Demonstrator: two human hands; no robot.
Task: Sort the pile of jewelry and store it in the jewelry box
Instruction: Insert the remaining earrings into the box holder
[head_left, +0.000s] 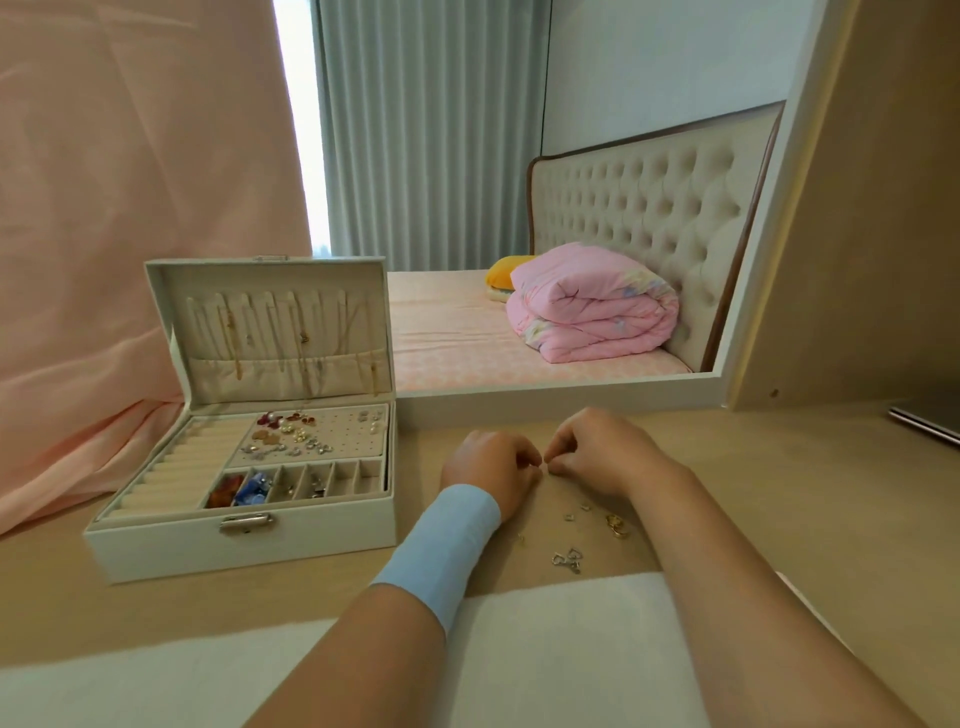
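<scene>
Pinching something tiny, indistinct: hands (543, 462).

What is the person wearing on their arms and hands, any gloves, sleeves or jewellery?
No gloves: the left hand and the right hand are bare, with no rings or watch that I can make out. The left wrist carries a wide, plain pale blue band that wraps the wrist and lower forearm, smooth and unmarked. The right forearm is bare, and no sleeve shows on either arm.
</scene>
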